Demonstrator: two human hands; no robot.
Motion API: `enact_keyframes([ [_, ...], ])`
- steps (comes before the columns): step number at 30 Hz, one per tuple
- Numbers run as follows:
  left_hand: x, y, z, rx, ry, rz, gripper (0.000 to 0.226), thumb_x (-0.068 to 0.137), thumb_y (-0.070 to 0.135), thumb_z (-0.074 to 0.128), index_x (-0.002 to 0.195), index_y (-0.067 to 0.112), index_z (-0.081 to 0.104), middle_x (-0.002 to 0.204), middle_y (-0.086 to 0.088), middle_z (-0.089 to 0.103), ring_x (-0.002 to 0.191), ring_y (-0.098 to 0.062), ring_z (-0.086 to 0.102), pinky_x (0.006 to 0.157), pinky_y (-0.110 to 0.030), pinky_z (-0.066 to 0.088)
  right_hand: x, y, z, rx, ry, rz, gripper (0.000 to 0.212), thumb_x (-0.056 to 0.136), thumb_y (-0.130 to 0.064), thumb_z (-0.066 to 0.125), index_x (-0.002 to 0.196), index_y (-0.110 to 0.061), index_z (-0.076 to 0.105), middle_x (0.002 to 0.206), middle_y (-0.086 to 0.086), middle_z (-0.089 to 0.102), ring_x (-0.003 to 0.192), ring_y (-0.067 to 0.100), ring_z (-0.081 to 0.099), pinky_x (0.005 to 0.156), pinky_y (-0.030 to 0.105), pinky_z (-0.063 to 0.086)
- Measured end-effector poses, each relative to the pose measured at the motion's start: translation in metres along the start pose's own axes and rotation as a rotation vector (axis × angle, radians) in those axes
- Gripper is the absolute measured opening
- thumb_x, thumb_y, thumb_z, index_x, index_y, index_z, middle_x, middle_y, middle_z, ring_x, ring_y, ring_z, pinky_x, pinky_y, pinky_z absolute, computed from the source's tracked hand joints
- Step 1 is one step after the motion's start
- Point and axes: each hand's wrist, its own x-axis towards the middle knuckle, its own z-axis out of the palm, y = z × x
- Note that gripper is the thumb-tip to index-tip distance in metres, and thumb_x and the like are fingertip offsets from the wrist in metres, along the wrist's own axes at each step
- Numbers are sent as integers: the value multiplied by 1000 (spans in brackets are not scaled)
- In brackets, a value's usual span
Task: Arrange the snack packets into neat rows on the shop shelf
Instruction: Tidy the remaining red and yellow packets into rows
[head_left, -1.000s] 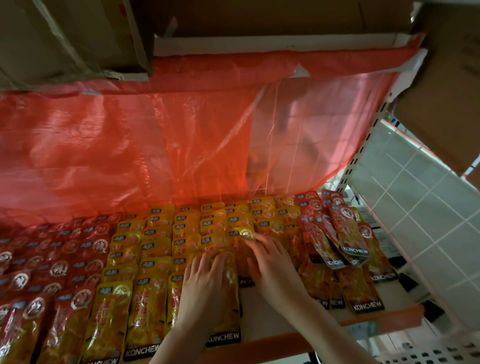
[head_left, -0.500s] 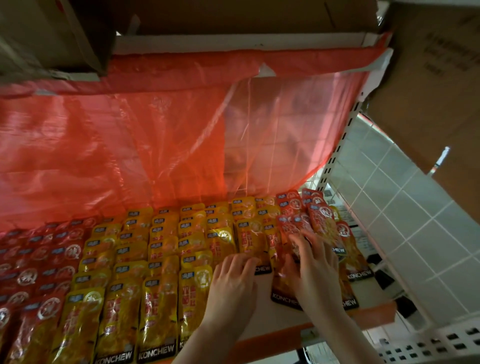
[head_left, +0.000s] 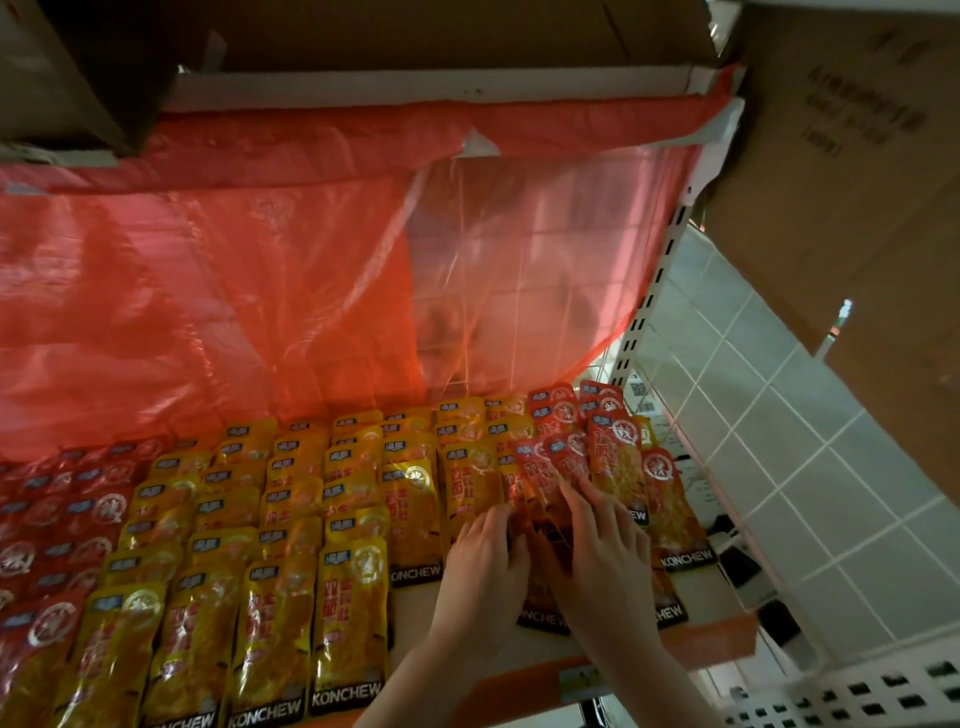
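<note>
Both hands are on the loose red packets (head_left: 558, 475) at the right end of the shelf (head_left: 524, 647): my left hand (head_left: 485, 564) lies with fingers fairly straight against their left edge, my right hand (head_left: 602, 551) spreads flat on top, pressing them down, neither clearly gripping. These flat foil pouches look light, floppy and slick, so I judge they will slide and fan apart; I would square them by their long side edges beside the tidy yellow packets (head_left: 353, 613).

white tiled wall (head_left: 810, 431) right; cardboard boxes (head_left: 857, 156) overhead; dim light.
</note>
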Motion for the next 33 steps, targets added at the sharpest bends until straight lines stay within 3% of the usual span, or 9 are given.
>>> enact_keyframes([
  [5, 4, 10, 4, -270, 2, -195, 24, 96, 29, 46, 119, 24, 44, 107, 10, 59, 94, -4, 59, 78, -23, 54, -3, -4, -8, 117, 127, -60, 57, 96, -56, 21, 113, -18, 60, 118, -3, 60, 108, 20, 56, 85, 35, 43],
  [8, 11, 17, 2, -370, 10, -305, 33, 95, 34, 47, 123, 17, 41, 95, 15, 55, 79, 0, 59, 64, -17, 53, -2, 0, -6, 208, 229, 40, 44, 96, -45, 31, 116, -16, 58, 128, 2, 54, 119, 23, 48, 94, 38, 36],
  [11, 18, 20, 4, -350, 24, -330, 48, 91, 43, 49, 129, 13, 40, 102, 11, 57, 85, -2, 60, 72, -24, 55, 2, 5, 2, 119, 169, 212, 53, 91, -43, 30, 133, -13, 43, 148, 12, 32, 133, 31, 32, 104, 48, 30],
  [13, 21, 21, 5, -346, 43, -331, 52, 89, 43, 54, 129, 12, 40, 107, 7, 58, 89, -6, 61, 74, -29, 56, 2, 6, 6, 64, 78, 254, 59, 90, -46, 27, 138, -15, 37, 151, 14, 27, 133, 34, 33, 103, 51, 34],
  [16, 23, 29, 6, -344, 35, -314, 52, 88, 39, 57, 128, 12, 37, 107, 7, 55, 86, -3, 59, 63, -16, 51, 2, 9, 7, 22, 27, 237, 59, 87, -48, 29, 139, -19, 39, 146, 14, 38, 129, 33, 39, 99, 51, 38],
  [18, 24, 31, 7, -374, 31, -330, 55, 88, 39, 59, 130, 13, 35, 113, 4, 56, 96, -8, 58, 65, -12, 46, 0, 8, 5, 14, 11, 206, 58, 86, -50, 31, 136, -23, 42, 142, 10, 43, 127, 31, 40, 97, 50, 39],
  [20, 24, 32, 8, -410, 47, -354, 56, 87, 39, 61, 130, 15, 33, 117, 2, 56, 103, -13, 57, 69, -14, 45, -1, 7, 3, 14, 9, 162, 56, 86, -54, 32, 133, -27, 47, 137, 5, 48, 125, 29, 43, 95, 50, 40],
  [23, 24, 32, 6, -482, 83, -385, 54, 86, 34, 63, 126, 16, 32, 108, 8, 54, 98, -10, 57, 67, -14, 45, -2, 6, 0, 43, 35, 115, 50, 87, -57, 35, 125, -31, 54, 128, -1, 55, 120, 26, 48, 91, 48, 41],
  [33, 25, 26, 5, -567, 111, -395, 73, 78, 28, 73, 132, 16, 25, 120, -2, 54, 106, -16, 56, 81, -25, 49, -2, 7, 2, 215, 77, -51, 39, 91, -42, 39, 115, -24, 64, 116, -5, 63, 110, 19, 56, 90, 42, 47],
])
